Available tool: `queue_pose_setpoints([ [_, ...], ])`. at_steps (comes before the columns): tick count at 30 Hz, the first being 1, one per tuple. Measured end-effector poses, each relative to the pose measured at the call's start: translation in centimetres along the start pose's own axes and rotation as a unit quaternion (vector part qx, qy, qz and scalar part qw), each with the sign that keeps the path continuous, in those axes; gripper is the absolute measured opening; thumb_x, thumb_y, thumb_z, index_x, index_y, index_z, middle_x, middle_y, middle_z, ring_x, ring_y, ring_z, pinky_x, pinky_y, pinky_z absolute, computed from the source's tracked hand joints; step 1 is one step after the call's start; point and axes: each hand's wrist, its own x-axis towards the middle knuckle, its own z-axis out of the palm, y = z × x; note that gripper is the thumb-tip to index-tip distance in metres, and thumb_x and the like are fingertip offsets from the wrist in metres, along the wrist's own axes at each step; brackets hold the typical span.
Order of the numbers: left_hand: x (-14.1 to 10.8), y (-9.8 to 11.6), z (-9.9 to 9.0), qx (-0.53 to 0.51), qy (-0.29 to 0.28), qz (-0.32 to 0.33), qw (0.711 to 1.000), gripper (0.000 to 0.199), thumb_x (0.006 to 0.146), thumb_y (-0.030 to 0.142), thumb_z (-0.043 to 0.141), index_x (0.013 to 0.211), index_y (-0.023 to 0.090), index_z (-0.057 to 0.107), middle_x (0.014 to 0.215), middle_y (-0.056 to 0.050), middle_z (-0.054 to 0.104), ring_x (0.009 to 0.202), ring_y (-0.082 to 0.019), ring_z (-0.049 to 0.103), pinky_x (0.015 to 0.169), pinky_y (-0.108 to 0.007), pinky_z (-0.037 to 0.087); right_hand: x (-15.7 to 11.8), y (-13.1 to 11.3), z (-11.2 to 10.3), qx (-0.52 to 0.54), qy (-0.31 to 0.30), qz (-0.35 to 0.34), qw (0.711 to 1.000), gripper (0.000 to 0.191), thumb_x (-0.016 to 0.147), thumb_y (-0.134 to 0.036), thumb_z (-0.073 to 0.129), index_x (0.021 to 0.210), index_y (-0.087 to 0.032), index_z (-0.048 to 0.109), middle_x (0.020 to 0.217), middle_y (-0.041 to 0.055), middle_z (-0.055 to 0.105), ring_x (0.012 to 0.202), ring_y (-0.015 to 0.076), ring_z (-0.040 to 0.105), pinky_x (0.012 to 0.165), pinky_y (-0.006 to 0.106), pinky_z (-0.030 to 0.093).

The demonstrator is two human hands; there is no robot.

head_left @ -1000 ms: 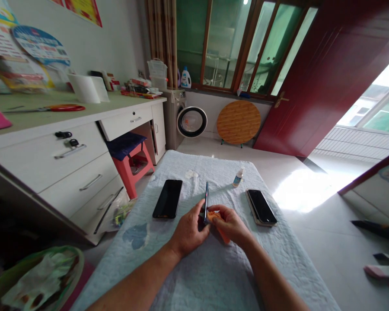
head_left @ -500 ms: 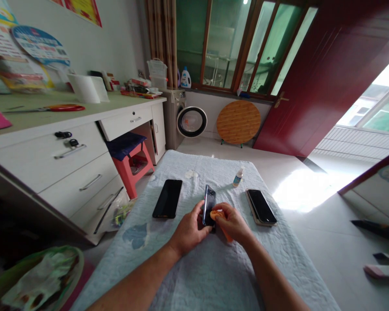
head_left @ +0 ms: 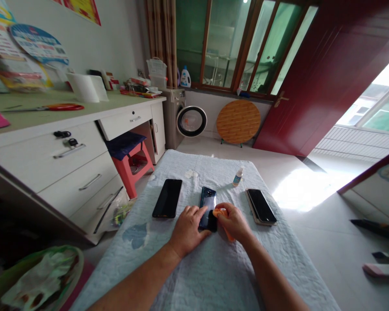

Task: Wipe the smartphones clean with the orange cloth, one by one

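Note:
A dark blue smartphone [head_left: 209, 202] lies back side up on the pale blue quilted cover, its round camera block at the far end. My left hand [head_left: 189, 224] grips it from the left, index finger across its back and thumb by the near end. In my right hand [head_left: 231, 222], pinched fingers hold an orange cloth [head_left: 221, 212] against the phone's right edge; part of the cloth hangs below the palm. To the left lies a black-screened phone [head_left: 167, 198]. On the right, another phone [head_left: 262, 206] rests on a beige case or box. A small spray bottle [head_left: 237, 177] stands beyond my right hand.
The quilted cover [head_left: 210, 276] spreads under both arms. Left of it are a white drawer desk [head_left: 74, 160], a red stool [head_left: 134, 162] and a rubbish bin [head_left: 76, 276]. Farther off stand a washing machine [head_left: 172, 129] with its door open and a round wooden tabletop [head_left: 239, 122].
The smartphone has gone from tilted up on edge to flat on the cover, back upward. My left fingers have shifted onto its back. The orange cloth stays in my right hand.

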Motion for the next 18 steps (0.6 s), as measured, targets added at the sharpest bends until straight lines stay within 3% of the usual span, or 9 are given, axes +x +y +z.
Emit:
queue_pose_setpoints([
  [5, -0.01, 0.15, -0.28, 0.032, 0.005, -0.011, 0.999, 0.064, 0.068, 0.040, 0.077, 0.125, 0.023, 0.055, 0.108, -0.006, 0.060, 0.103, -0.028, 0.053, 0.091, -0.039, 0.043, -0.07, -0.19, -0.03, -0.014, 0.004, 0.002, 1.000, 0.028, 0.073, -0.026, 0.054, 0.095, -0.020, 0.070, 0.069, 0.0011, 0.066, 0.067, 0.0165, 0.059, 0.065, 0.026, 0.041],
  [10, 0.04, 0.03, -0.19, 0.053, 0.013, -0.033, 0.998, 0.074, 0.064, 0.043, 0.079, 0.128, 0.017, 0.053, 0.133, -0.014, 0.050, 0.120, -0.034, 0.045, 0.102, -0.045, 0.037, -0.04, -0.16, 0.02, -0.001, 0.001, 0.015, 1.000, 0.028, 0.076, -0.030, 0.054, 0.096, -0.020, 0.070, 0.068, 0.0009, 0.066, 0.065, 0.0160, 0.059, 0.063, 0.025, 0.041],
  [18, 0.40, -0.53, 0.01, 0.004, 0.000, -0.008, 1.000, 0.070, 0.065, 0.039, 0.077, 0.129, 0.020, 0.053, 0.131, -0.012, 0.057, 0.121, -0.033, 0.048, 0.103, -0.048, 0.038, 0.08, -0.12, 0.05, 0.028, 0.007, 0.033, 0.999, 0.027, 0.076, -0.033, 0.056, 0.095, -0.018, 0.070, 0.066, 0.0009, 0.066, 0.059, 0.0151, 0.060, 0.059, 0.025, 0.043],
])
